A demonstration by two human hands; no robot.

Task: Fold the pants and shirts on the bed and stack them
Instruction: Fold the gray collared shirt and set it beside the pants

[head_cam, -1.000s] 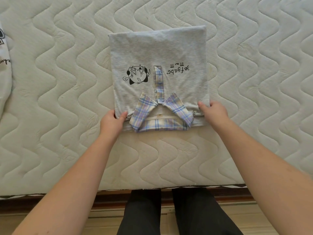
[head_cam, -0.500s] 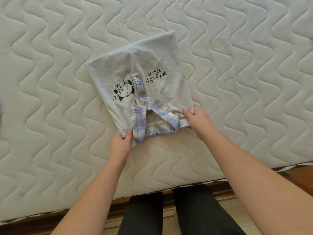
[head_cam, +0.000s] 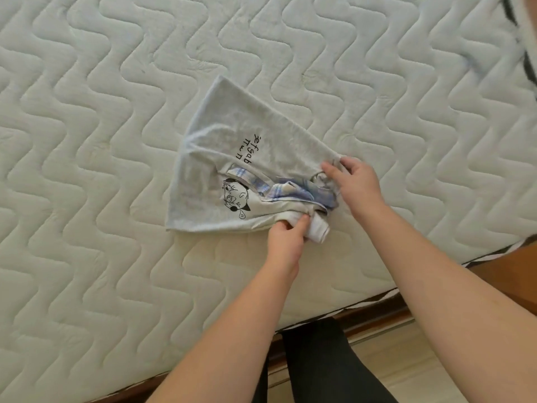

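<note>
A folded grey shirt [head_cam: 232, 146] with a black cartoon print, black lettering and a blue plaid collar [head_cam: 293, 190] lies turned at an angle on the quilted white mattress [head_cam: 101, 141]. My left hand [head_cam: 286, 238] grips the bunched near corner of the shirt by the collar. My right hand [head_cam: 357, 184] pinches the other collar-side corner, which is lifted and crumpled. The far end of the shirt lies flat on the bed.
The mattress edge and a brown wooden bed frame [head_cam: 374, 311] run across the lower right. My dark trouser legs [head_cam: 325, 365] stand on a pale floor beside the bed. A white cloth with a dark stripe [head_cam: 523, 33] shows at the top right corner.
The shirt has been swung clockwise and to the right over the mattress. Its collar end has bunched up as both hands closed on the corners. The view has turned right.
</note>
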